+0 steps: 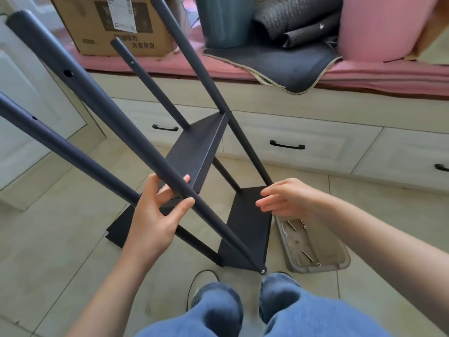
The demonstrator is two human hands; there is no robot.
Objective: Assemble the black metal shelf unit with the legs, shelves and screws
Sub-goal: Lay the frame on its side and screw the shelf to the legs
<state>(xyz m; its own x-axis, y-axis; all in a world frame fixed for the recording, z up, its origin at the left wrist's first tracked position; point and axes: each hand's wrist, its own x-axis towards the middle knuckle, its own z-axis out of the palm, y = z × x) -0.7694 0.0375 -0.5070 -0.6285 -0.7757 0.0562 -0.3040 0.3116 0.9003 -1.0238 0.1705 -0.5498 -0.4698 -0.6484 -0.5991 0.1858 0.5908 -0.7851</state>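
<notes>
Fingers point(181, 207) of left hand point(155, 215) grip leg point(97, 103); box label point(121, 13) unreadable.

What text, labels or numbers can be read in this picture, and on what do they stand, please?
White label on the cardboard box: print too small to read.
Yellow characters printed on the box front: too blurred to read.
No other text is visible.

Bright, soft daylight all over. Pale floor tiles point(73, 239) shine a little. Soft, faint shadows under black shelf point(245, 229). Wide lens bends straight lines near edges. Close legs point(80, 93) at top left look fat and bit blurry. Jeans point(267, 312) at bottom blurry too.
</notes>
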